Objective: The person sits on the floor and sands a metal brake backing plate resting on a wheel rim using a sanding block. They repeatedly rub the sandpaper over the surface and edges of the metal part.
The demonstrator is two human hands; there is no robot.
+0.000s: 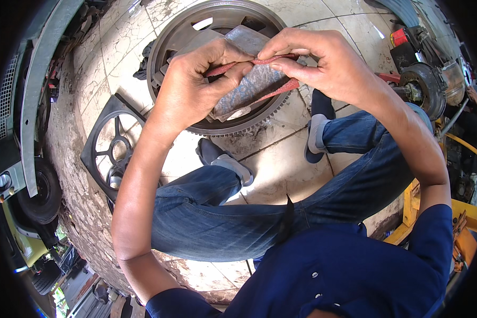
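Both hands up in front of the chest, working one thing together. Left hand point(193, 85) is closed round a folded sheet of abrasive paper point(254, 79), grey speckled face showing, reddish edge along the top and the lower right. Thumb and forefinger pinch the red edge, and the other fingers curl under the sheet. Right hand point(323, 63) pinches the same red edge just beside the left fingertips, so the two grips nearly touch. Sheet is held in the air between the hands, off the floor.

Directly beyond the hands, on the tiled floor point(281, 159), lies a large toothed metal ring wheel point(222, 21), flat, partly hidden by the sheet and the hands. Left of the left hand and lower, a black spoked fan guard point(111, 148) lies flat, near the ring wheel; whether they touch I cannot tell. Below the hands are the person's legs in blue jeans point(217, 212), with dark shoes on the tiles. Right of the right hand sits machinery with a round metal hub point(424, 85). Far left there is a vehicle tyre point(40, 191).

Progress, as judgement: the sheet looks part-folded or about to be torn along the red edge, but no separate piece is visible, so that step seems unfinished. No rubbing contact with the ring wheel is shown.
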